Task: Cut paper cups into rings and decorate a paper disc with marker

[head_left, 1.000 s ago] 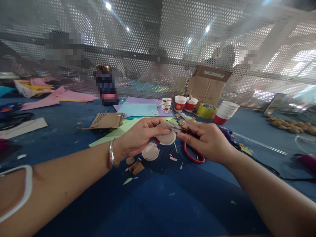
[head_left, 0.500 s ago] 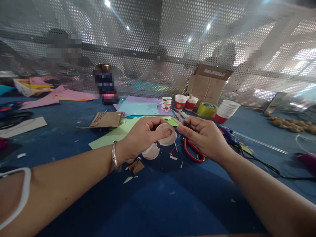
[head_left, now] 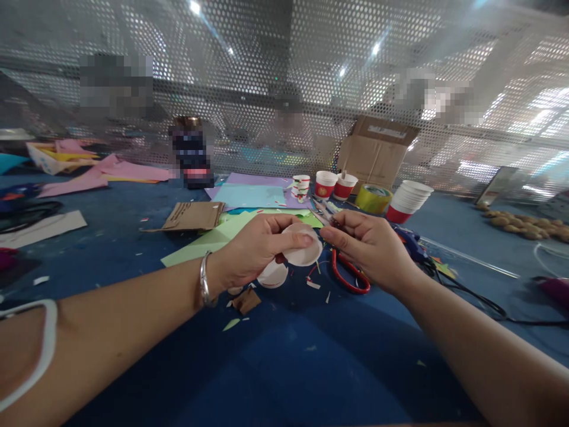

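My left hand (head_left: 255, 249), with a silver bangle on the wrist, is closed round a small white round cup piece (head_left: 304, 252) held just above the blue table (head_left: 284, 356). My right hand (head_left: 371, 246) is closed on red-handled scissors (head_left: 351, 276); their blades point up and to the left, away from the cup piece. The two hands nearly touch. A second white cup piece (head_left: 272, 276) lies on the table under my left hand, next to brown card scraps (head_left: 244, 300).
Behind the hands lie green paper (head_left: 207, 240), a cardboard piece (head_left: 193, 216) and blue and purple sheets (head_left: 251, 196). Red paper cups (head_left: 324, 185), yellow tape (head_left: 372, 198), a cup stack (head_left: 406, 201) and a cardboard box (head_left: 377, 151) stand before a perforated screen. A black cable (head_left: 466, 290) runs right.
The scissor blades have left the cup piece and swung up to the left. My left hand has turned the piece slightly and shifted a little to the right.
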Demonstrator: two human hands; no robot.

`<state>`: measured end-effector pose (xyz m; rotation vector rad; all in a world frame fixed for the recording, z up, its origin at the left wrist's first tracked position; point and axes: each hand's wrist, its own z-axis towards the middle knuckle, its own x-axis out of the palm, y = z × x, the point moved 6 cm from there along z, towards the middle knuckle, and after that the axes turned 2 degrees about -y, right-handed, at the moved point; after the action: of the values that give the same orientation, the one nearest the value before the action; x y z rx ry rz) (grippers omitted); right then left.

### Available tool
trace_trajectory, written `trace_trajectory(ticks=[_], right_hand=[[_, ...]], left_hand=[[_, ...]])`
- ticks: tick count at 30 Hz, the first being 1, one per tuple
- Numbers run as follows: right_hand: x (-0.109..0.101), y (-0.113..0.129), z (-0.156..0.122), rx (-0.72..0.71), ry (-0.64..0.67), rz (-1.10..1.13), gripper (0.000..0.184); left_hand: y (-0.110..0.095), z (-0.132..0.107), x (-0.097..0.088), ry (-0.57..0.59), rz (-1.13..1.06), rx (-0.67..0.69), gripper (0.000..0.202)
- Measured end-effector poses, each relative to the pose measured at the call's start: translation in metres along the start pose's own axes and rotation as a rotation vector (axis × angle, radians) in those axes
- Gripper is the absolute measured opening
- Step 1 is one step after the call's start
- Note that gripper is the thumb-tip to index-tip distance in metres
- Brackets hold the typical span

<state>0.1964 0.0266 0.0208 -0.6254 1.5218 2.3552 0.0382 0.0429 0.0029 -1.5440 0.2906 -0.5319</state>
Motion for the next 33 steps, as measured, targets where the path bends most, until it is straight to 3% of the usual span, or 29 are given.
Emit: trace_trajectory(ticks=[4, 9, 17, 24, 33], right_hand=[[0.006, 0.003, -0.001, 0.003, 0.062, 0.048, 0.037], [0.001, 0.004, 0.000, -0.060, 0.028, -0.166, 0.038], [-0.002, 0.006, 0.000, -0.143, 0.026, -0.332, 0.036], [0.000, 0.008, -0.001, -0.143, 0.068, -0.354, 0.037], [-0.002, 0.010, -0.002, -0.165, 0.047, -0.346, 0.037]], left_hand=[[0.002, 0.002, -0.006, -0.053, 0.098, 0.045, 0.022], [0.002, 0.005, -0.013, -0.118, 0.035, 0.066, 0.021], [-0.001, 0.005, -0.011, -0.082, -0.071, 0.066, 0.020], [-0.002, 0.006, -0.016, -0.113, 0.013, 0.143, 0.018], [-0.003, 0.007, -0.015, -0.084, -0.059, 0.141, 0.015]])
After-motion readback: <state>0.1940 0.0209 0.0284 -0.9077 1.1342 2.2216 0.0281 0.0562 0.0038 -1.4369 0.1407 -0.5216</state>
